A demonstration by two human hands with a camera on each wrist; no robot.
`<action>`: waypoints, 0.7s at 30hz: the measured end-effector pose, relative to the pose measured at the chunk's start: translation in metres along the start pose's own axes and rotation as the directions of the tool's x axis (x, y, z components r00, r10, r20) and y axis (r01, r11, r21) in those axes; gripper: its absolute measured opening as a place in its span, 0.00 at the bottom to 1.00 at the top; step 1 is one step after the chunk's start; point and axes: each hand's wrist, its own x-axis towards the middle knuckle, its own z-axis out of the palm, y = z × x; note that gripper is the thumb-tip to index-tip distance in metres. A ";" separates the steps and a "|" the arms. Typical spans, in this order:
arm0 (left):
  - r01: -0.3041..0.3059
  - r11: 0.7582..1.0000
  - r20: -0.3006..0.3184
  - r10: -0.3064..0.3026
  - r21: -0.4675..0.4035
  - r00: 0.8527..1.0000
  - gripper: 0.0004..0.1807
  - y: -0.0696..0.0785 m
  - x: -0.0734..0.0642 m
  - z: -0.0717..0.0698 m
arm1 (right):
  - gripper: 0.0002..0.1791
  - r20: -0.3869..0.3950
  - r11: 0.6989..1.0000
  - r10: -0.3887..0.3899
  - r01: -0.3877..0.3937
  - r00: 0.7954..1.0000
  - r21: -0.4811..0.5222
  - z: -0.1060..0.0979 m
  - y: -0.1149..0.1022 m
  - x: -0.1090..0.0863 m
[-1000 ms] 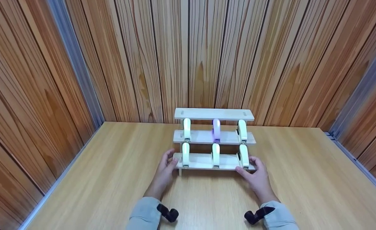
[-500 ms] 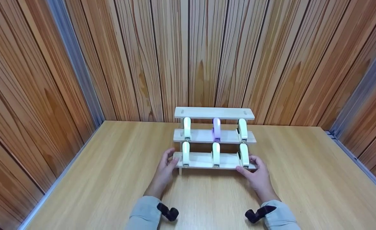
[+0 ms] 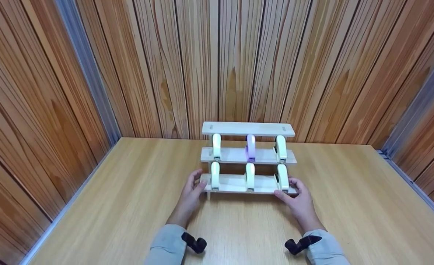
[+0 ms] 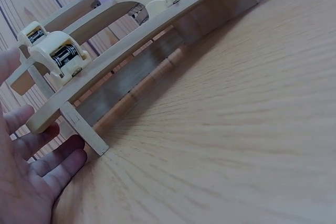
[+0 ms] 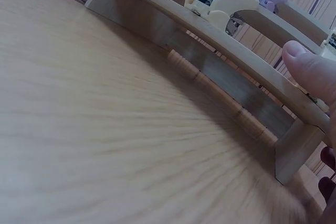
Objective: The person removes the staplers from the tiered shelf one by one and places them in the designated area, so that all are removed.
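Note:
A three-tier pale wooden display rack [image 3: 249,129] stands on the table. Three small cream staplers [image 3: 250,176] sit in a row on its lowest tier. On the middle tier, a purple stapler [image 3: 251,148] sits between two more cream ones. My left hand [image 3: 189,197] grips the left end of the lowest tier, its thumb near the top edge; the left wrist view has fingers [image 4: 58,163] under the board beside the rack's leg. At the right end, my right hand [image 3: 300,200] holds the same tier, thumb [image 5: 310,66] over the board and the other fingers partly out of frame below.
The rack's top tier carries no stapler. A wood-grain table [image 3: 128,221] spreads around the rack, with a plank-patterned wall [image 3: 239,62] close behind and another at each side. Black wrist mounts [image 3: 194,243] sit at both sleeves.
The whole head view has shifted slightly, rack and table edge together. Both hands keep the same hold on the rack's ends.

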 end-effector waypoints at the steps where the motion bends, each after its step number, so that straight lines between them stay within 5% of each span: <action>1: -0.001 1.000 -0.004 0.001 0.001 1.000 0.32 0.000 0.001 0.000 | 0.38 0.004 1.000 -0.011 0.011 1.000 0.006 -0.001 0.001 0.000; 21: 0.031 0.999 -0.025 -0.031 0.033 0.999 0.31 0.000 0.002 0.000 | 0.31 0.002 1.000 -0.011 0.011 1.000 0.015 -0.003 0.000 0.001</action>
